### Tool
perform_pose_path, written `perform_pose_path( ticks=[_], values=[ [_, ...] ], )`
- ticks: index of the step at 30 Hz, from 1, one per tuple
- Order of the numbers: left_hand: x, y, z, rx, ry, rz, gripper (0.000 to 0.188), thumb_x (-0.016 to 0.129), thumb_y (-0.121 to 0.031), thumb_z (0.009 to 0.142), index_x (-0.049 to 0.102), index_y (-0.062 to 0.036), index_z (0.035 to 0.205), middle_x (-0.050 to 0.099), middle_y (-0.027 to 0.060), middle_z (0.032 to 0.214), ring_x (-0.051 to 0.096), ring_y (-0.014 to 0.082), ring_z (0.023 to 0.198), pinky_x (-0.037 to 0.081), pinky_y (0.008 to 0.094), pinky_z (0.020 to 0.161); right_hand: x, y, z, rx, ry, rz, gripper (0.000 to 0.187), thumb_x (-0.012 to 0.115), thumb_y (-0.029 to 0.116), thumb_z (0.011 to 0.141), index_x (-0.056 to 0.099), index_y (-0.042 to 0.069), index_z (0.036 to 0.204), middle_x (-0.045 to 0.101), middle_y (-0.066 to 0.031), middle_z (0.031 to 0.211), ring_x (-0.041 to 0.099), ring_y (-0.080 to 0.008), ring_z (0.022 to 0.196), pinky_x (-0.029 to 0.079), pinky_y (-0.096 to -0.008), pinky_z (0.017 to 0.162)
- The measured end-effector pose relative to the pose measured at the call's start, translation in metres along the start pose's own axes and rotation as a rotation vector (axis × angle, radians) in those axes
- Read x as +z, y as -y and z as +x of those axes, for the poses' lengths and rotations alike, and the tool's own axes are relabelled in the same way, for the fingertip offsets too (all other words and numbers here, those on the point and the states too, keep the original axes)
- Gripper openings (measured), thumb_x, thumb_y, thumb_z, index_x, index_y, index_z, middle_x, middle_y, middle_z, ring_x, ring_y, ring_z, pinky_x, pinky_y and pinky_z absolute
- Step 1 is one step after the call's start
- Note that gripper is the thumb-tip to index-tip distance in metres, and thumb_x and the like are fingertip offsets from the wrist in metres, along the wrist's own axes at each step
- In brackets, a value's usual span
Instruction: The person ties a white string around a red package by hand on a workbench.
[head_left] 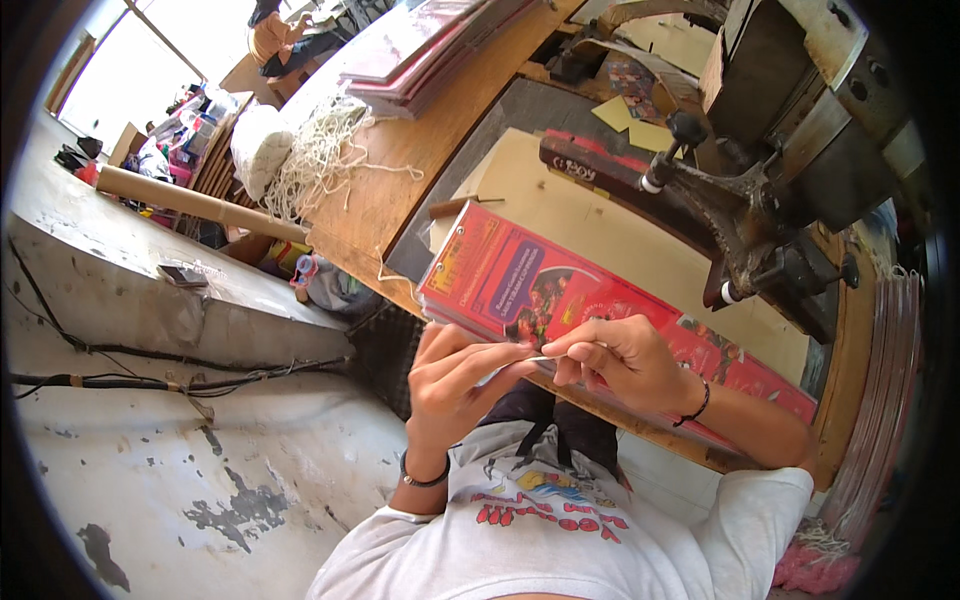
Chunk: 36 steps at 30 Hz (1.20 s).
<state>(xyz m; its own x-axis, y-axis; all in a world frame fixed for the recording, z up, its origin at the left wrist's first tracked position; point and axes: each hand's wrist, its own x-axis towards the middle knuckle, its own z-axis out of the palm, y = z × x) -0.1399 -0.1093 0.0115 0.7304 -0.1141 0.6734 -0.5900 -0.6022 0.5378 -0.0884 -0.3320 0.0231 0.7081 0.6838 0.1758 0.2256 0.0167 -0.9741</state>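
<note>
My left hand [447,378] and my right hand [632,368] meet above the near edge of the workbench, fingertips pinched. A thin white string [546,358] runs between them, its ends hidden in the fingers. Just beyond the hands lies a stack of red printed sheets [630,295], with food pictures and a purple panel. Small metal-rimmed holes show at its left end. At that same end rests a short tool with a wooden handle [448,209] and a thin metal tip.
A heavy black press [745,205] stands at the right of the workbench [375,195]. Tangled white strings [325,150] hang over its left side, near a pile of red sheets [415,60]. More bundled sheets [880,370] stand at right. Another person [275,40] sits far left.
</note>
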Motion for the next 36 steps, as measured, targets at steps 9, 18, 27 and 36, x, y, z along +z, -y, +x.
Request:
perform_pose_path(
  ticks=[9,18,27,36],
  values=[
    [-0.054,0.044,-0.005,-0.141,0.198,0.098,0.025,0.082,-0.022,0.071,0.077,-0.0115,0.094,0.069,0.0002,0.071,0.054,0.015,0.064,0.039,0.0294,0.067,0.001,-0.006,-0.001,0.126,-0.185,0.335,0.032,0.041,0.024,0.108,0.064,0.0,0.111,0.063,-0.0019,0.074,0.053,-0.0027,0.057,0.043,-0.0171,0.052],
    [-0.054,0.066,-0.013,-0.457,-0.066,-0.046,0.046,0.086,-0.024,0.069,0.072,-0.0038,0.109,0.069,0.0062,0.089,0.058,0.0185,0.078,0.044,0.0329,0.074,-0.006,-0.007,0.0,-0.003,0.024,0.089,0.041,0.042,0.032,0.107,0.066,0.0,0.096,0.059,-0.0028,0.071,0.052,-0.007,0.062,0.045,-0.0243,0.057],
    [-0.04,0.063,0.002,-0.258,0.074,0.086,0.065,0.086,-0.034,0.064,0.069,-0.0077,0.121,0.062,0.0098,0.127,0.057,0.028,0.111,0.039,0.0415,0.101,-0.003,0.001,0.0,-0.121,0.442,-0.072,0.039,0.046,0.035,0.104,0.063,0.009,0.08,0.059,0.0001,0.066,0.056,-0.0204,0.063,0.044,-0.0329,0.068],
    [-0.027,0.061,-0.005,-0.131,0.099,0.132,0.048,0.082,-0.027,0.067,0.073,-0.0184,0.113,0.064,-0.0003,0.129,0.054,0.0277,0.122,0.037,0.0438,0.105,-0.002,0.002,0.0,-0.171,0.464,-0.117,0.034,0.047,0.031,0.104,0.063,0.01,0.083,0.06,-0.0033,0.067,0.057,-0.023,0.059,0.046,-0.0341,0.062]
  ],
)
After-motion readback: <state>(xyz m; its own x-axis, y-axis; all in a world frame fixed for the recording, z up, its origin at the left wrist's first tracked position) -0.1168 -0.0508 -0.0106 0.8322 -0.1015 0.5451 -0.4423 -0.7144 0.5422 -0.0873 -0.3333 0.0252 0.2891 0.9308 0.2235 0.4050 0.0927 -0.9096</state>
